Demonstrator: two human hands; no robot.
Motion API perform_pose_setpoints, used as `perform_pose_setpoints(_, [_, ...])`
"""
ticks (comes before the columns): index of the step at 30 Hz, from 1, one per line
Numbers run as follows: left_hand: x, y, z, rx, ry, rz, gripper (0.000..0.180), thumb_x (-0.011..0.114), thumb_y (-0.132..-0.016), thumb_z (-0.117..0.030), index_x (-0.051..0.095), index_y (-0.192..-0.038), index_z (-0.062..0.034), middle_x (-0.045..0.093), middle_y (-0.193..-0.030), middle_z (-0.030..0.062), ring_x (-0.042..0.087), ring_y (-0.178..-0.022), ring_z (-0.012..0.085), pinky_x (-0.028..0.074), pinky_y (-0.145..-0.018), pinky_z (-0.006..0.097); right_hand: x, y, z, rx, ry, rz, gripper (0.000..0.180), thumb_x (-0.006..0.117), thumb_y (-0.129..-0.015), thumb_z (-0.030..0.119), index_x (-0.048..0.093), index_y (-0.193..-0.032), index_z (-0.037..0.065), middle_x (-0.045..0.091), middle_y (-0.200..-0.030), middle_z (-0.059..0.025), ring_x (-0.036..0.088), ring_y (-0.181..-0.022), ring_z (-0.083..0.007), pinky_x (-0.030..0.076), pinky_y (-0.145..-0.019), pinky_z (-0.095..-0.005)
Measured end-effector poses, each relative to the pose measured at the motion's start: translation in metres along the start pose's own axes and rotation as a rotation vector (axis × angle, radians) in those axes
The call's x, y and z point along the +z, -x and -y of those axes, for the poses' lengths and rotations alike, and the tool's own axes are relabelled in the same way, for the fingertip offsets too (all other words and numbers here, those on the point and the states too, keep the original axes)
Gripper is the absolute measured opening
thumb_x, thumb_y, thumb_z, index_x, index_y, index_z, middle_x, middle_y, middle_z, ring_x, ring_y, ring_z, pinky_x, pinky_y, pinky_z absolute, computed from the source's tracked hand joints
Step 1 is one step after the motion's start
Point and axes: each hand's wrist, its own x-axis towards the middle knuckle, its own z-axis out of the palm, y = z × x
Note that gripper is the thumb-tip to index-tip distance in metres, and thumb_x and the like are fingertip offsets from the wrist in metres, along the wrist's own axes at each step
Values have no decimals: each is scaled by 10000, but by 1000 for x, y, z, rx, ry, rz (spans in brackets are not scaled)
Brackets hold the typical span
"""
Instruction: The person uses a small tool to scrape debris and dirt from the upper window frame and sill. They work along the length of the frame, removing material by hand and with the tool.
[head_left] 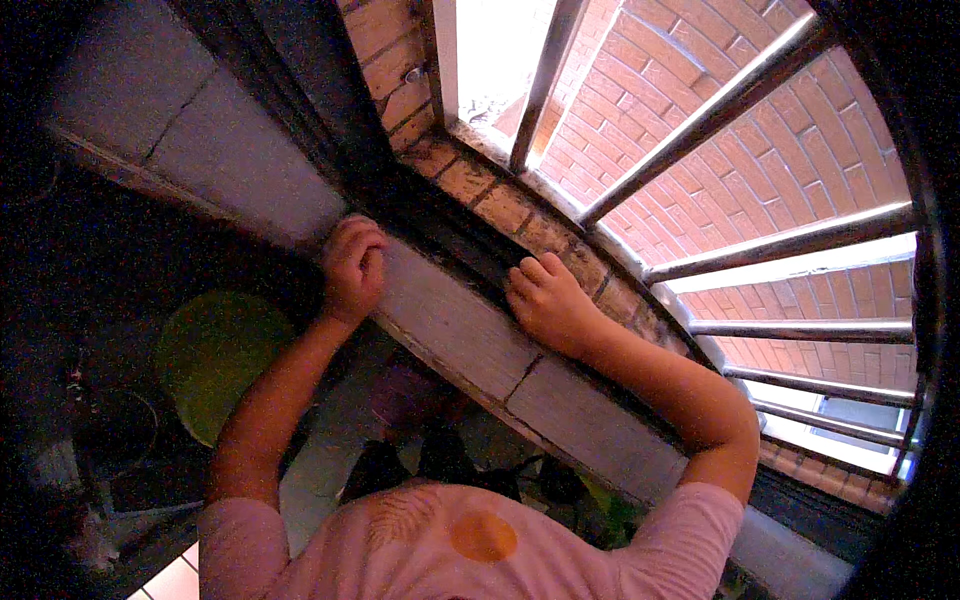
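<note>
My left hand [355,268] rests on the grey tiled sill [455,320], by the corner where the dark frame bends. Its fingers are curled in, and whatever they might hold is hidden. Farther right, my right hand [548,303] is closed like a fist over the dark window track [440,235], knuckles toward the brick ledge [540,228]. Nothing can be made out inside it. Both forearms reach up and over the sill from my pink shirt.
Metal bars [700,125] stand outside the window, with a brick wall [850,130] beyond them. Below left, in deep shade, is a round yellow-green basin [222,360]. Dim items lie on the floor under the sill. A dark window panel [300,70] is at the upper left.
</note>
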Motion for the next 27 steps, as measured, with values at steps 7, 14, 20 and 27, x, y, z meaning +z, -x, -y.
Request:
perform_pose_setpoints(7, [-9,-14,-22,0,54,30,57,478,-662,26,502,-699,-10,539,-781,129,525,-808,300,427,-759,375,1,4,0,-32,-15,-70,210,527,-607,161,562,-723,-10,479,-696,-71,434,-718,-197,354,-638,-306])
perform_pose_setpoints(14, [-11,-11,-15,13,-13,67,52,479,-663,20,505,-698,-9,543,-787,126,524,-822,303,421,-770,381,-4,6,4,23,-36,-33,124,512,-626,127,522,-672,11,480,-677,-78,450,-695,-211,367,-625,-312])
perform_pose_setpoints(20, [-11,-10,-12,18,-35,36,41,482,-668,20,498,-680,-15,535,-771,122,520,-807,300,420,-770,381,-56,23,-11,686,-264,43,102,432,-642,-42,506,-705,-11,521,-686,-205,519,-715,-346,401,-670,-429])
perform_pose_setpoints(27, [-8,-13,-21,-25,41,79,48,481,-671,28,489,-688,-16,527,-773,122,516,-798,296,422,-754,371,-37,34,-87,909,248,-354,91,486,-684,83,534,-737,26,447,-879,-159,450,-860,-301,394,-664,-414])
